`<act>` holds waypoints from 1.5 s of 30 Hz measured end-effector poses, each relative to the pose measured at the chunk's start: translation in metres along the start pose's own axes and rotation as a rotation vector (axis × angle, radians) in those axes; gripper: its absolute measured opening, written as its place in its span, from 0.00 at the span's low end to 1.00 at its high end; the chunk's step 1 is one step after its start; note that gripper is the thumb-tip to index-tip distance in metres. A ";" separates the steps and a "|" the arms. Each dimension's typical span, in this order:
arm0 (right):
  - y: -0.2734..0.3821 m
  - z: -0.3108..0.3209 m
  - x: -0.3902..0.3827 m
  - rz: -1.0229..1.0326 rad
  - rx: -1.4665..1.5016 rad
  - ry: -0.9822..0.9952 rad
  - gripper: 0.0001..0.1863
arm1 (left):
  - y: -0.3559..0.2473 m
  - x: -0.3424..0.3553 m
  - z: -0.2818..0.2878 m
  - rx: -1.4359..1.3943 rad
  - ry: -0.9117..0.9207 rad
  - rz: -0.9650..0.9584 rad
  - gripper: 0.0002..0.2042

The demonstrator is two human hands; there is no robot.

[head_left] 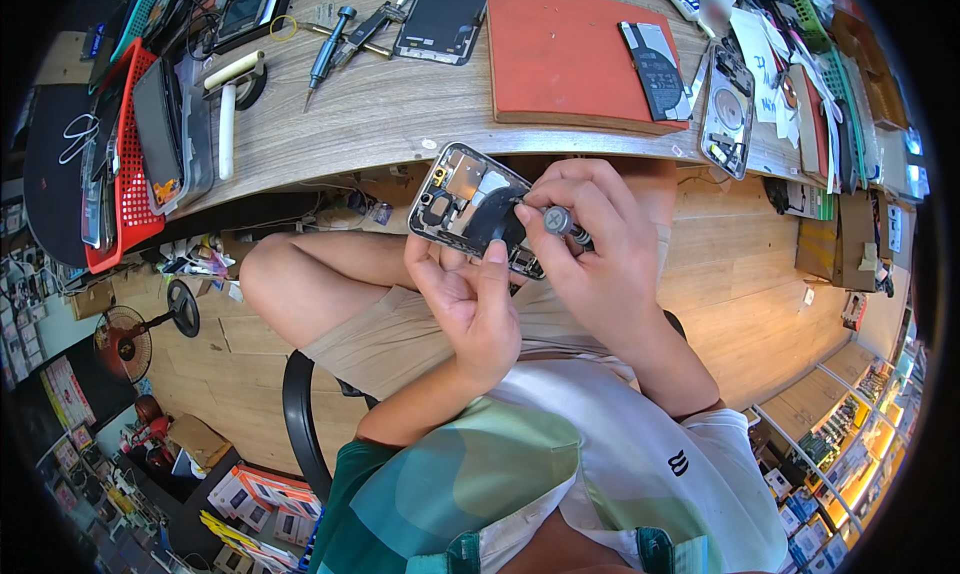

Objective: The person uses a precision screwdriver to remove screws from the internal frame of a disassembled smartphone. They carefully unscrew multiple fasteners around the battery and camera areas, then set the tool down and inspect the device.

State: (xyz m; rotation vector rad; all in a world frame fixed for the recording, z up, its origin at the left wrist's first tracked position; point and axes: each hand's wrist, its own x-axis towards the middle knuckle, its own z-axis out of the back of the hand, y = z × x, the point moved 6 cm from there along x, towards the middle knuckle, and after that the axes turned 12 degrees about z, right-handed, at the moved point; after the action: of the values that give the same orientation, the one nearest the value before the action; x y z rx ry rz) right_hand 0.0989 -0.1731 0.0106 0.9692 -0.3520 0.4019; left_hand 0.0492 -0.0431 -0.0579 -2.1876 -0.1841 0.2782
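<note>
an opened smartphone point(465, 199) is held up over the person's lap, just off the near edge of the wood-grain desk point(400, 119), tilted, with its bare inside facing up. the left hand point(470, 309) is closed around its lower side, fingers underneath and the thumb against the black sheet point(490, 214) that covers part of the inside. the right hand point(605, 239) is drawn narrow: a stubby screwdriver point(558, 220) is tucked in its grip, the handle's end showing, while the thumb and index fingertips meet at the sheet's edge.

the step in hand looks like fingertip work on that black sheet, with the screwdriver parked rather than driven. whether the sheet is being peeled up or pressed down, i cannot tell; the fingers cover the spot.

from here, the move seems to call for a steady left grip on the frame and a light, even pinch, as the exposed parts beside the sheet could be snagged. the screwdriver should stay clear of them. on the desk, a red-orange slab point(565, 64) carries what looks like a phone battery point(655, 69), within reach beyond the phone.
</note>
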 end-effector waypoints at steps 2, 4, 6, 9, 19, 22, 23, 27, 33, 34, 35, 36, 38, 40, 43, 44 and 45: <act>0.000 -0.001 -0.002 0.000 0.000 -0.008 0.11 | 0.001 0.000 0.000 -0.005 0.031 -0.007 0.33; 0.000 -0.003 -0.003 0.006 -0.003 -0.024 0.12 | 0.002 0.000 0.001 -0.004 0.035 -0.003 0.34; 0.000 -0.003 -0.004 0.007 0.001 -0.021 0.13 | 0.003 0.000 0.002 0.000 0.013 0.009 0.34; 0.002 -0.004 -0.002 -0.001 0.011 -0.017 0.16 | 0.003 -0.001 0.000 -0.020 0.017 0.019 0.34; 0.000 -0.008 -0.005 0.003 -0.087 0.026 0.19 | 0.004 -0.001 0.001 0.015 0.023 0.015 0.34; 0.001 -0.008 -0.004 0.038 -0.099 -0.009 0.19 | 0.004 -0.001 0.001 0.008 0.024 0.018 0.34; 0.001 -0.007 -0.003 0.038 -0.090 -0.014 0.19 | 0.004 -0.001 0.001 0.012 0.026 0.019 0.34; -0.001 -0.004 0.000 -0.023 -0.039 -0.019 0.19 | 0.003 0.000 0.002 0.023 0.018 0.023 0.34; -0.002 0.002 0.004 0.010 0.016 -0.079 0.16 | 0.001 0.002 0.001 0.004 -0.004 0.068 0.34; -0.001 0.003 0.005 0.040 0.012 -0.087 0.16 | 0.001 0.002 0.001 0.003 -0.001 0.066 0.33; -0.001 0.003 0.005 0.038 0.025 -0.090 0.16 | 0.001 0.002 0.001 0.004 0.006 0.062 0.33; -0.002 0.003 0.005 0.036 0.038 -0.092 0.16 | 0.001 0.002 0.001 0.001 0.011 0.061 0.33; -0.003 0.002 0.005 0.023 0.043 -0.087 0.16 | 0.001 0.002 0.001 -0.011 0.020 0.060 0.32; -0.003 0.002 0.006 0.000 0.027 -0.071 0.16 | 0.001 0.002 0.001 -0.010 0.016 0.064 0.31; -0.003 0.002 0.005 0.008 0.001 -0.054 0.16 | -0.001 0.003 0.000 0.013 -0.007 0.069 0.29; -0.003 0.002 0.005 0.018 -0.001 -0.059 0.16 | -0.002 0.003 -0.001 0.021 -0.016 0.068 0.29; -0.003 0.002 0.006 0.027 -0.002 -0.065 0.16 | -0.002 0.004 -0.001 0.027 -0.022 0.066 0.28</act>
State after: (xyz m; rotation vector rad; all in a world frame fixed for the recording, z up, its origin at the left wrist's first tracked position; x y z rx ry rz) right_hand 0.1050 -0.1750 0.0120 0.9778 -0.4248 0.3953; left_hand 0.0530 -0.0419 -0.0560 -2.1677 -0.1201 0.3404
